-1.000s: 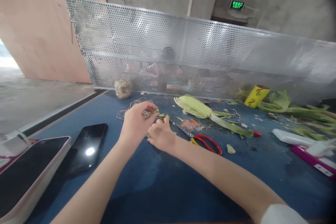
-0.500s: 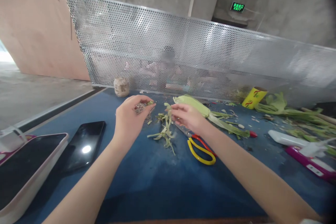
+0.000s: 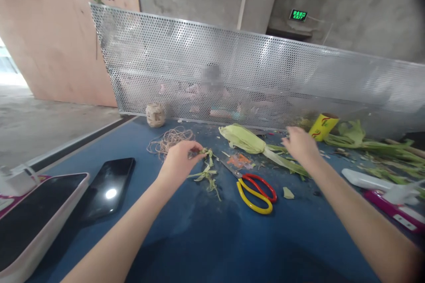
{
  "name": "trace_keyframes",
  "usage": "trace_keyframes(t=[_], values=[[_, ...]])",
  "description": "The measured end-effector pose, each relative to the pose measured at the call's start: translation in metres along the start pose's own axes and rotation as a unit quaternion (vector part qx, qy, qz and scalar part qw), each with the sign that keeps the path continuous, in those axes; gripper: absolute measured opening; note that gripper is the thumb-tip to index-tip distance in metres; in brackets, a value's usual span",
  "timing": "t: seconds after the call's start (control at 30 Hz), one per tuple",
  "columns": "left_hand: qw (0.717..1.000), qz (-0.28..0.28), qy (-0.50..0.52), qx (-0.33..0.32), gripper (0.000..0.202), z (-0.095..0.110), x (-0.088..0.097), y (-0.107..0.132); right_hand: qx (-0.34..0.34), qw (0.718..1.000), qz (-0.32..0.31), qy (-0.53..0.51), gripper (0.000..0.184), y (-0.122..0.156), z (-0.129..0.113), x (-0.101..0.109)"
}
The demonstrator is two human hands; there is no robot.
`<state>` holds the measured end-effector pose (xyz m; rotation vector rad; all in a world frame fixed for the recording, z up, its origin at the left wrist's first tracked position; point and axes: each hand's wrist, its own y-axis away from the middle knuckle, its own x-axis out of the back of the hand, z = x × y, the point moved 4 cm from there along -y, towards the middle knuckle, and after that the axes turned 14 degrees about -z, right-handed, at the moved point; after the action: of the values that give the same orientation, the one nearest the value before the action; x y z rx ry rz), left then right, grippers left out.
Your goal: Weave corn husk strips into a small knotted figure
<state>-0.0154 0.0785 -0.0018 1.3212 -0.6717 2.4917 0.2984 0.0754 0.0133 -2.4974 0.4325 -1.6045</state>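
My left hand (image 3: 179, 159) pinches the top of a small bundle of green husk strips (image 3: 206, 173) that trails onto the blue table (image 3: 212, 239). A loose coil of brown twine (image 3: 170, 138) lies just behind that hand. My right hand (image 3: 300, 145) hovers farther right over the long green leaves of a husked corn cob (image 3: 244, 137), fingers curled and seen from the back, with nothing visible in them. Red and yellow scissors (image 3: 254, 188) lie between the two hands.
A black phone (image 3: 106, 185) and a white-rimmed tablet (image 3: 31, 216) lie at the left. A twine ball (image 3: 155, 114) and a yellow cup (image 3: 323, 126) stand by the perforated metal screen (image 3: 252, 75); a person sits behind it. More green leaves (image 3: 381, 148) and a pink-and-white tool (image 3: 395, 205) lie at the right.
My right hand let go of the husk strips and moved right, toward the corn leaves. My left hand lowered the bundle's top toward the table and stayed closed on it.
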Motion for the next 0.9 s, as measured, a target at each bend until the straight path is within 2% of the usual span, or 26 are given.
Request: trace_keyframes(t=[0.1,0.17,0.2,0.27,0.37,0.5,0.6,0.77,0.9], values=[[0.999,-0.032,-0.003,-0.026,0.004,0.007,-0.012,0.001,0.117,0.989,-0.091,-0.021,0.025,0.030,-0.051,-0.038],[0.998,-0.052,-0.007,-0.046,0.011,0.011,-0.021,0.002,0.213,0.958,-0.170,-0.089,0.033,0.052,-0.085,-0.062],[0.997,-0.061,-0.009,-0.054,0.016,0.013,-0.027,0.002,0.240,0.943,-0.187,-0.132,0.036,0.060,-0.097,-0.070],[0.995,-0.077,-0.015,-0.065,0.026,0.015,-0.038,0.003,0.255,0.932,-0.192,-0.173,0.031,0.068,-0.109,-0.081],[0.992,-0.104,-0.019,-0.074,0.035,0.016,-0.054,0.005,0.250,0.930,-0.197,-0.185,0.016,0.068,-0.107,-0.094],[0.988,-0.132,-0.019,-0.072,0.038,0.014,-0.066,0.005,0.235,0.933,-0.198,-0.186,0.010,0.065,-0.093,-0.108],[0.988,-0.141,-0.015,-0.059,0.039,0.012,-0.065,0.003,0.228,0.934,-0.198,-0.190,0.008,0.065,-0.089,-0.112],[0.989,-0.143,0.004,-0.041,0.046,0.012,-0.058,0.003,0.229,0.935,-0.190,-0.192,0.012,0.066,-0.092,-0.106],[0.989,-0.138,-0.027,-0.046,0.048,0.017,-0.060,0.005,0.240,0.935,-0.191,-0.178,0.009,0.068,-0.092,-0.104]])
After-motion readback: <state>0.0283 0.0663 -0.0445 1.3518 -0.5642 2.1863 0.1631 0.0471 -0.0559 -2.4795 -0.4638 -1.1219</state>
